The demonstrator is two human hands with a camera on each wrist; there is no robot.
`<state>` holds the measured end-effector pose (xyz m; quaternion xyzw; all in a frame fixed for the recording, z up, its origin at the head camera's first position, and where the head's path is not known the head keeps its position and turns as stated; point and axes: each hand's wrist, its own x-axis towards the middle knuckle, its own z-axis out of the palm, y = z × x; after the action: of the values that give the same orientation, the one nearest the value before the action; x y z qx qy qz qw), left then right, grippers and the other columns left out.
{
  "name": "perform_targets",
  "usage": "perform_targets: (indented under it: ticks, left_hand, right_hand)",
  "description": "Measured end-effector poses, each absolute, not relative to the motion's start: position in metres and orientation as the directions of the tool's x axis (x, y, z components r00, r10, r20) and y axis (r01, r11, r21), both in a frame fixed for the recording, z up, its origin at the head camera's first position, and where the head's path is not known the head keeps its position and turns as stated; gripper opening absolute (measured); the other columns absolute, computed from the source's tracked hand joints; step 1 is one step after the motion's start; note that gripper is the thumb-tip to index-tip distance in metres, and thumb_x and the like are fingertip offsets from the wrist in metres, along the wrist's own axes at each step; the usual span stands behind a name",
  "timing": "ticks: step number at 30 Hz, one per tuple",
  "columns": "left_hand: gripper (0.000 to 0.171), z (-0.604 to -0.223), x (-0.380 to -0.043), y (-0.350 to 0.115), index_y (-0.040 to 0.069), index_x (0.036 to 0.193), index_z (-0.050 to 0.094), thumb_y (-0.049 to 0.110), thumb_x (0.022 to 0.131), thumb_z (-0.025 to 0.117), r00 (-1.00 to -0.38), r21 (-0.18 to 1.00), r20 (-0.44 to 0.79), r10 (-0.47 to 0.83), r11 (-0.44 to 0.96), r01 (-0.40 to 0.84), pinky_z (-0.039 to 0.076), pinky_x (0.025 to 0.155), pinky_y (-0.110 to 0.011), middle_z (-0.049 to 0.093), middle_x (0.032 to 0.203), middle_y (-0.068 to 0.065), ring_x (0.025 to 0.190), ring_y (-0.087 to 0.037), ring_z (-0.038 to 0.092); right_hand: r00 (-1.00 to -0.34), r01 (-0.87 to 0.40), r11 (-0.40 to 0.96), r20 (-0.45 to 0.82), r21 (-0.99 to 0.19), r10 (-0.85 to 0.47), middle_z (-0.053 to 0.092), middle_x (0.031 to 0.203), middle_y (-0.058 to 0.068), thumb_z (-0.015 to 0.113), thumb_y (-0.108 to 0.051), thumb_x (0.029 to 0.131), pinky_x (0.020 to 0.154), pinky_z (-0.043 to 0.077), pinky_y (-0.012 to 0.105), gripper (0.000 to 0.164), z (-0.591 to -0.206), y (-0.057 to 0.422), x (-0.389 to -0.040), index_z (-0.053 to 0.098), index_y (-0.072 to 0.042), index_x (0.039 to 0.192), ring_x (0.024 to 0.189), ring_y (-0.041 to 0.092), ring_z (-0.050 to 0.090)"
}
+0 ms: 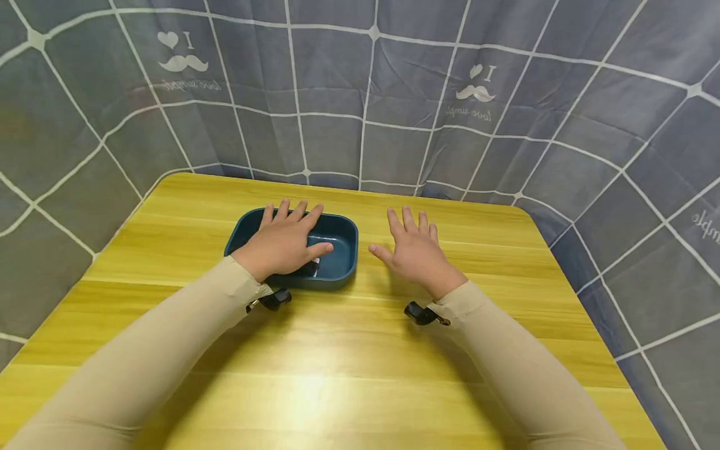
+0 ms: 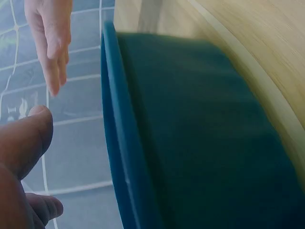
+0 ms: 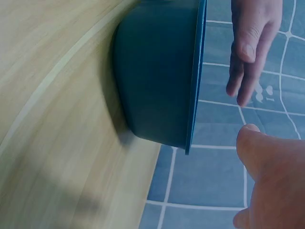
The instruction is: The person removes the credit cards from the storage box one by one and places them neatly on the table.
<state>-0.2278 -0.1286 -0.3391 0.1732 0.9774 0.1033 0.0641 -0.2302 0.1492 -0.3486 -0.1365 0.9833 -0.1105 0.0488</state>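
A dark teal rectangular basin point(image 1: 340, 250) with rounded corners stands on the wooden table, left of the middle. Above it hovers my left hand point(image 1: 281, 244), palm down with fingers spread, hiding much of its inside. Part of a small dark item with a white patch point(image 1: 312, 269) shows in the basin beside that hand; its kind is hidden. To the right of the basin, my right hand point(image 1: 419, 256) is held over the table with fingers spread, holding nothing. In the right wrist view the left hand point(image 3: 252, 45) appears above the basin's rim, apart from it.
The yellow wood-grain table point(image 1: 349, 375) has rounded far corners. A grey curtain point(image 1: 332, 75) with a white grid and printed moustaches hangs round its back and sides. Small black cameras point(image 1: 419, 312) are strapped under both wrists, at the beige sleeve cuffs.
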Motion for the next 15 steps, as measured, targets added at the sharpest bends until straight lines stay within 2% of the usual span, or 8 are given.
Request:
perform_targets:
  ticks: [5,10,15]
  left_hand:
    - [0.089,-0.342,-0.225,-0.151,0.018,0.172,0.013,0.064,0.104,0.05,-0.944,0.233,-0.088,0.319,0.928,0.292,-0.002,0.126,-0.075,0.012,0.176,-0.023,0.16,-0.055,0.0]
    - [0.091,-0.345,-0.222,-0.178,0.015,0.172,0.01,0.063,0.105,0.05,-0.959,0.258,-0.097,0.266,0.937,0.234,-0.005,0.124,-0.076,0.01,0.175,-0.027,0.159,-0.059,-0.001]
    - [0.1,-0.35,-0.222,-0.209,0.011,0.171,0.005,0.071,0.103,0.046,-0.967,0.308,-0.113,0.228,0.933,0.184,-0.008,0.122,-0.078,0.007,0.174,-0.03,0.156,-0.063,-0.002]
  right_hand:
    - [-0.953,-0.274,0.929,-0.059,-0.249,-0.297,0.002,0.177,0.022,0.047,-0.065,0.105,0.13,0.003,0.069,0.091,-0.349,0.144,-0.235,0.01,-0.015,0.172,0.16,0.055,-0.001]
    - [-0.939,-0.321,0.907,-0.032,-0.272,-0.342,0.006,0.177,0.022,0.048,-0.064,0.105,0.13,0.006,0.067,0.091,-0.35,0.136,-0.239,0.011,-0.013,0.171,0.162,0.052,0.001]
    - [-0.923,-0.363,0.882,-0.014,-0.3,-0.384,0.007,0.177,0.021,0.05,-0.06,0.106,0.132,0.008,0.063,0.09,-0.347,0.125,-0.243,0.012,-0.01,0.171,0.163,0.049,0.002]
